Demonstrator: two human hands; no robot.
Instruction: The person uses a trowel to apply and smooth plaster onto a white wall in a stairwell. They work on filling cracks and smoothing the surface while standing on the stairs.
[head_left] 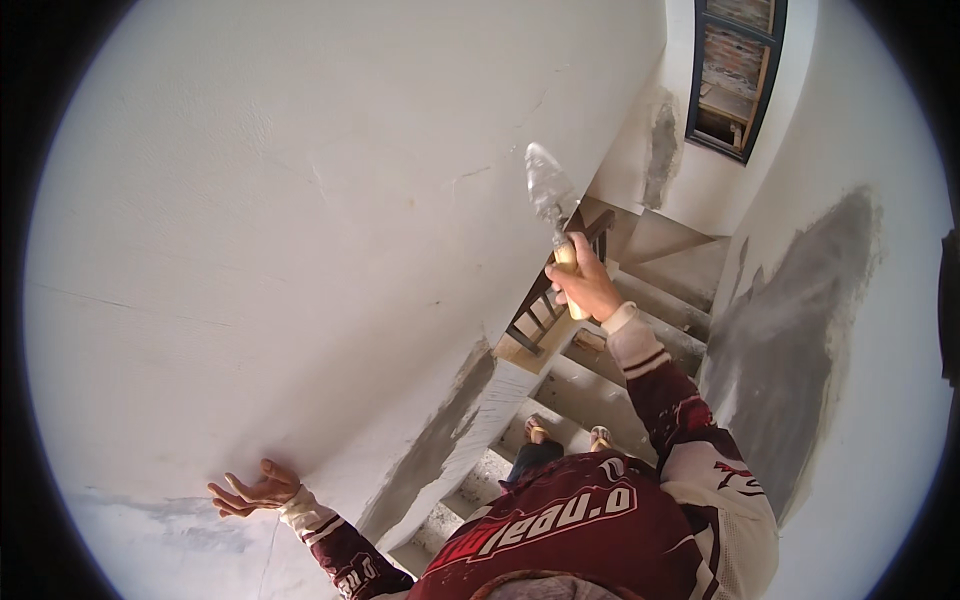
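My right hand (588, 282) is wrapped round the pale wooden handle of a pointed trowel (550, 187). Its metal blade points up and away, in front of the white wall (380, 160); whether it touches the wall I cannot tell. At the lower left, my left hand (256, 488) is open with its fingers spread and nothing in it. It is close to the same wall, though contact cannot be made out. Thin cracks run across the wall's surface, and a grey plaster strip (430, 440) slants along its lower edge.
Concrete stairs (590, 390) with debris are under my feet (537, 430). A dark railing (535, 318) stands beside the steps. Along the right wall spreads a large grey patch (790, 340). A dark-framed window (736, 75) is at the upper right.
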